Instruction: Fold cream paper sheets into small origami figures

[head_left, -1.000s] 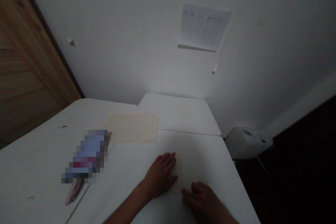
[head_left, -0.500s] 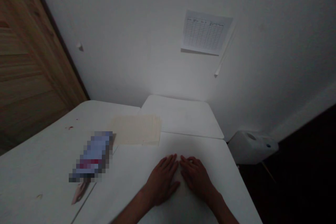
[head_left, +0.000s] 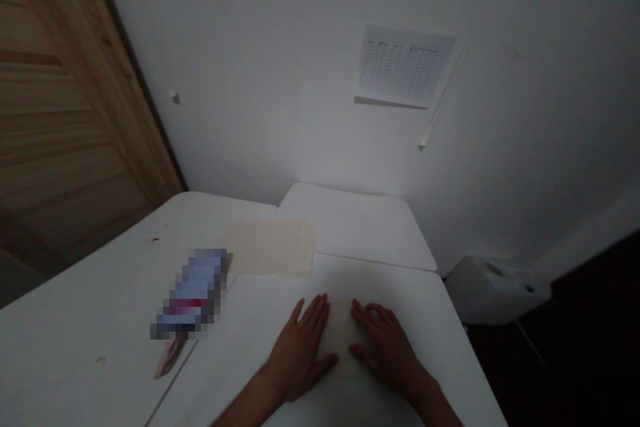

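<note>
The open, flat left hand [head_left: 300, 353] and right hand [head_left: 385, 347] grip nothing and lie just either side of a pale paper sheet [head_left: 343, 333] near the white table's [head_left: 425, 300] right edge, below a cream paper stack [head_left: 270, 247], while the blurred package [head_left: 193, 293] and wall chart [head_left: 403, 67] stay unreadable.

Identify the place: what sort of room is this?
Probably a plain indoor work room, perhaps a small office: white tables pushed together against a wall, a printed grid chart on that wall, and a stack of paper on the tables.
</note>
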{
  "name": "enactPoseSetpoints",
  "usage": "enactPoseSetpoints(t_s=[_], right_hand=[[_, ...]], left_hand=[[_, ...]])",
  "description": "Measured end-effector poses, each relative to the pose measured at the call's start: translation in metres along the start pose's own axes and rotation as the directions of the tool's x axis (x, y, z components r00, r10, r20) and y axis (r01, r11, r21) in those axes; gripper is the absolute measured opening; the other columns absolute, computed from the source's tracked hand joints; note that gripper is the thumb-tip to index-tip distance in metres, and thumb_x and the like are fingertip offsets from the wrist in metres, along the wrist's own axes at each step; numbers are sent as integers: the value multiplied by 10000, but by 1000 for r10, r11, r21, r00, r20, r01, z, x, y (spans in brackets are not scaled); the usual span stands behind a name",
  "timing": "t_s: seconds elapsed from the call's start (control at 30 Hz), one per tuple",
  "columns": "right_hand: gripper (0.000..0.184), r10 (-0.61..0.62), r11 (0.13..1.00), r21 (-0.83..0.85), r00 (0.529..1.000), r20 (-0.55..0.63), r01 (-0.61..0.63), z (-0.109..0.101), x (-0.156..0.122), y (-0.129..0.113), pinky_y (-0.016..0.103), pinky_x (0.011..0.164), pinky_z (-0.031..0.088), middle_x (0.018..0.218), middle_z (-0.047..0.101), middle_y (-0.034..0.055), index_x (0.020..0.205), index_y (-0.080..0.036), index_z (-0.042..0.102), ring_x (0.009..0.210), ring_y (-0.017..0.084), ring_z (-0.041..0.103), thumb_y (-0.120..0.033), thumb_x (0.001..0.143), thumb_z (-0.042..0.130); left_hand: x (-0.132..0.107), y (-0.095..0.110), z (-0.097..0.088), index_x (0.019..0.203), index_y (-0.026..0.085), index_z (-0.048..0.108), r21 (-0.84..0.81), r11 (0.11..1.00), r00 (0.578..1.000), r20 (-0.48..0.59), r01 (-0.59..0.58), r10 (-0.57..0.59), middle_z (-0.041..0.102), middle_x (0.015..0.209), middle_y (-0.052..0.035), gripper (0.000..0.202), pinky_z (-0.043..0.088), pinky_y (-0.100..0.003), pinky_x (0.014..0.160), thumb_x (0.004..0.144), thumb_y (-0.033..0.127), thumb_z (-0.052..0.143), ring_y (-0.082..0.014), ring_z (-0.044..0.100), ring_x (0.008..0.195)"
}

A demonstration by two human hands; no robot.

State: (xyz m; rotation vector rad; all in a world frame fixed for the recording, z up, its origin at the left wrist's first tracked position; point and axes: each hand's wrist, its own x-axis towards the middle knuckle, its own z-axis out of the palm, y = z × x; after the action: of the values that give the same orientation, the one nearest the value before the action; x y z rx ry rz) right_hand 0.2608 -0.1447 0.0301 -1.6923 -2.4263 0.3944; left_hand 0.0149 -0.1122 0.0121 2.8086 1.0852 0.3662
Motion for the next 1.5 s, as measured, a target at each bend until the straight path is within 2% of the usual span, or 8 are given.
enactPoseSetpoints(t_s=[0.23,0.33,0.6,0.77,0.87,0.97,1.13,1.5], right_hand=[[792,3,999,39,1000,8,-3,1,-1,4,439,1111,218,1520,321,11,1450,-260,350,1353,287,290,-559,776,638],[843,3,998,55,1000,5,-3,1,-2,5,444,1115,212,1522,316,29,1461,-255,325,1361,286,282,-594,758,644],[1242,-17,994,110,996,92,7,-9,-2,3,471,1125,181,1532,279,96,1487,-224,263,1390,343,217,-750,471,745],[1196,-18,992,125,996,91,6,-10,-1,3,455,1138,157,1539,266,84,1490,-213,256,1400,326,204,-714,517,740],[1130,-13,991,134,997,76,3,-8,1,4,464,1132,165,1527,297,83,1451,-221,353,1391,329,221,-697,509,756],[927,36,989,146,999,-1,-35,-8,6,4,451,1112,215,1483,383,86,1392,-223,447,1354,304,302,-611,608,755],[677,13,984,179,995,-96,4,-11,23,0,430,1061,292,1347,541,79,1316,-226,524,1244,281,440,-437,708,733],[808,-22,971,233,994,-110,47,-12,42,2,386,1028,338,1256,577,77,1290,-227,545,1167,275,485,-368,553,847]], left_hand=[[10,-7,5,1411,201,399,-1,998,997,-50,61,-61,377,1490,-100,514,250,-475,1120,975,471,364,-263,348,1360],[11,-11,8,1395,211,420,-12,998,996,-66,54,-54,390,1482,-101,501,263,-485,1110,958,456,420,-274,372,1345],[3,-26,0,1491,263,216,-84,996,998,51,-16,21,224,1555,-84,910,168,-493,1141,765,657,600,-287,249,1406],[5,-33,-5,1498,227,186,-128,991,993,115,-27,41,211,1555,-109,1175,146,-497,1144,574,773,663,-307,216,1415],[7,-33,-8,1491,219,219,-138,990,989,144,-12,32,226,1550,-123,1220,146,-506,1140,514,787,681,-323,212,1414],[10,-31,-7,1446,224,331,-139,990,995,97,21,-8,308,1522,-118,1044,196,-508,1126,604,735,679,-321,284,1386],[25,-29,-1,1303,204,492,-194,975,984,-121,105,-130,540,1325,-108,507,372,-448,1022,873,457,581,-280,479,1218],[43,-31,8,1012,220,619,-324,934,954,-202,150,-223,592,1060,-57,254,403,-387,880,767,220,686,-256,524,1020]])
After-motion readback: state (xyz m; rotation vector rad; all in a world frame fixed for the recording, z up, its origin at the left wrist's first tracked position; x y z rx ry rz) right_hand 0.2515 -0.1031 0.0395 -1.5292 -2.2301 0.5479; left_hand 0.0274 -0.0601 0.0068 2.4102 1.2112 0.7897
